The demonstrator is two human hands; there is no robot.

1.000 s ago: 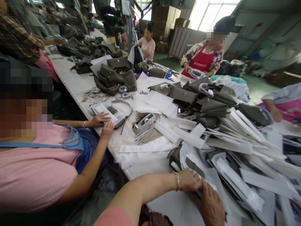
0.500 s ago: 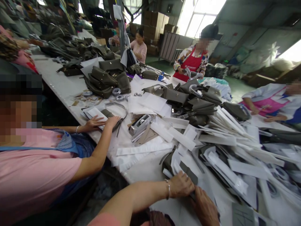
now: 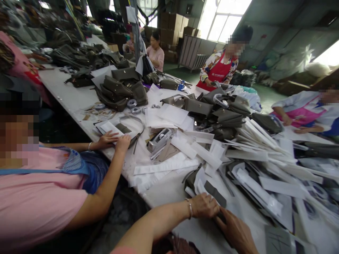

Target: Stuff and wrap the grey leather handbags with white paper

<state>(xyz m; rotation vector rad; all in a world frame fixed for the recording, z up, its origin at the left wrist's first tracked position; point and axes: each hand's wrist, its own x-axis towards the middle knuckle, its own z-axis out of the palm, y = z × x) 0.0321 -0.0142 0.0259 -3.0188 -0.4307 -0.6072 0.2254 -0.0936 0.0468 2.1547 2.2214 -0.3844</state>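
Observation:
My left hand (image 3: 205, 205) is curled at the near edge of the white table (image 3: 76, 97), its fingers pinched on a dark olive strap piece (image 3: 215, 193) that is partly wrapped in white paper. A bracelet sits on that wrist. Just right of it, my right hand (image 3: 235, 231) presses its fingers down on the same piece where it lies on white paper. What lies under the fingertips is hidden.
A heap of white paper sleeves (image 3: 254, 155) and olive handbags (image 3: 225, 114) fills the table ahead. A tape dispenser (image 3: 159, 138) stands mid-table. A co-worker in pink at my left has both hands (image 3: 115, 139) on a paper-wrapped piece. Other people work along the far side.
My view has swung slightly left and down. My hands have stayed together on the strap piece, the right hand sliding a little rightward. The co-worker's hands shifted on their piece.

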